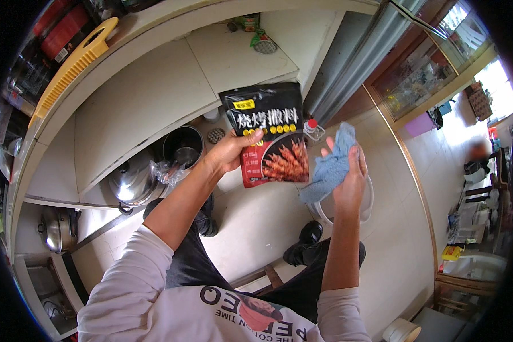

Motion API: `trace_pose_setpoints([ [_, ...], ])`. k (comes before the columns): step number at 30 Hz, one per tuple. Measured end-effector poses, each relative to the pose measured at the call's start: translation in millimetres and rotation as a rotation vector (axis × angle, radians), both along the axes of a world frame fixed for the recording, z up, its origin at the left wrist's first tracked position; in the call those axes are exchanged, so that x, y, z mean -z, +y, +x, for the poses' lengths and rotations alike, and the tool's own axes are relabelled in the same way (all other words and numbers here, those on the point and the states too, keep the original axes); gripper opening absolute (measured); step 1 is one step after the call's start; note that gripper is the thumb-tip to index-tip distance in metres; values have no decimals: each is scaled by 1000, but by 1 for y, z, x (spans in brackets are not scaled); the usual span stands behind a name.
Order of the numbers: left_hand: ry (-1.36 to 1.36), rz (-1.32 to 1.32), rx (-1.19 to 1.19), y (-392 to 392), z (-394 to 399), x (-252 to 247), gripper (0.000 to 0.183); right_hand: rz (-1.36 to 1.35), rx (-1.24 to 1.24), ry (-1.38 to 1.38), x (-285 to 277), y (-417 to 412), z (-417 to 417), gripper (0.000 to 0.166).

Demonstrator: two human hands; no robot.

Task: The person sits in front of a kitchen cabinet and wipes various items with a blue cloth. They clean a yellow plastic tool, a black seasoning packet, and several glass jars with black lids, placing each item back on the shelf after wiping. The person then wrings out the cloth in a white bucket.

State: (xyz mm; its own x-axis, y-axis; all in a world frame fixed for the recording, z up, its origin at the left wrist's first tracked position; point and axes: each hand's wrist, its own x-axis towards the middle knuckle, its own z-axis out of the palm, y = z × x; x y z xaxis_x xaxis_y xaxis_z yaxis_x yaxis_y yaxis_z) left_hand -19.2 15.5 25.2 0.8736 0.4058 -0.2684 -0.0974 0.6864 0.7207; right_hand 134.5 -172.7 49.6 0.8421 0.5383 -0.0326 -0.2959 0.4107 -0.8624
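My left hand (pixel 235 151) grips the left edge of a black and red seasoning packet (pixel 273 141), its thumb across the front. The packet is upright and bears writing and a picture of grilled skewers. To its right, my right hand (pixel 351 171) holds a crumpled light blue cloth (pixel 331 166), which hangs towards the packet without plainly touching it. Part of a white bucket (pixel 369 201) shows behind my right hand and forearm. A clear plastic bottle with a red cap (pixel 311 125) stands beyond the gap between packet and cloth.
The cabinet shelf (pixel 154 102) spans the space ahead, with a small can (pixel 250 22) at its back. At the left are a lidded steel pot (pixel 132 181), a dark open pot (pixel 171 143) and another lidded pot (pixel 55 231). A person sits far right, beyond a floor strip (pixel 410 164).
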Motion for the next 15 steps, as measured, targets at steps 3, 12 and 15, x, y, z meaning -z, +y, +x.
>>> trace_pose_setpoints([
  [3,39,48,167,-10,-1,-3,44,169,-244,94,-6,-1,3,42],
  [12,83,373,307,-15,6,3,36,-87,-446,-271,-8,-5,-2,62],
  [15,51,256,248,-19,7,9,35,-216,-374,-340,4,4,-6,50],
])
